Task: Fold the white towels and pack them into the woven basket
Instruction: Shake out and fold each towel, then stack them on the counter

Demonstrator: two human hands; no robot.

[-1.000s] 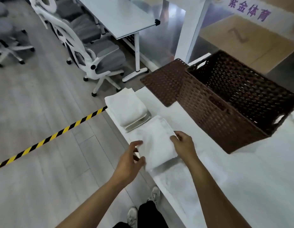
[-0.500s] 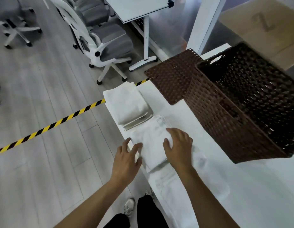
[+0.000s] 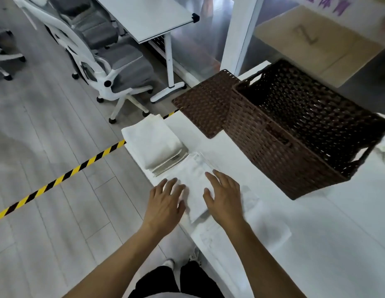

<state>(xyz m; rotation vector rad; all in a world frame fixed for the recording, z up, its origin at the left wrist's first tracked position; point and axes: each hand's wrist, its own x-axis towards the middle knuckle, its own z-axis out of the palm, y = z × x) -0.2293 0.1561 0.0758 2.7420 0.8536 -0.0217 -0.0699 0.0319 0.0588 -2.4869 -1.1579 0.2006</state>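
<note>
Pressing flat w/ both hands, we've got the folded white towel (image 3: 194, 186) pinned on the white table (image 3: 316, 244). Our left hand (image 3: 165, 203) lies palm-down on the towel's left edge, fingers straight and spread, nothing gripped. Our right hand (image 3: 225, 197) lies palm-down on its right side, fingers also straight and a bit splayed, pressing not pinching. The towel shows as a strip between the two hands, its near corner poking out below them.

Just beyond the left hand's fingertips sits a stack of folded towels (image 3: 152, 143), touching or nearly touching the far edge of the pressed towel; can't tell which. Under and nearer than the right hand, another white cloth (image 3: 252, 229) lies spread flat on the table. Beyond and to the right of the right hand stands the woven basket (image 3: 280, 151), dark brown, open top, apart from the towel; no towel visible inside. Its lid (image 3: 204, 104) lies flat on the table, touching the basket's left wall, well beyond both hands.

Left of the left hand, off the table: grey floor w/ a yellow-black tape line (image 3: 58, 179), and further off an office chair (image 3: 105, 67) and a desk (image 3: 148, 18).
</note>
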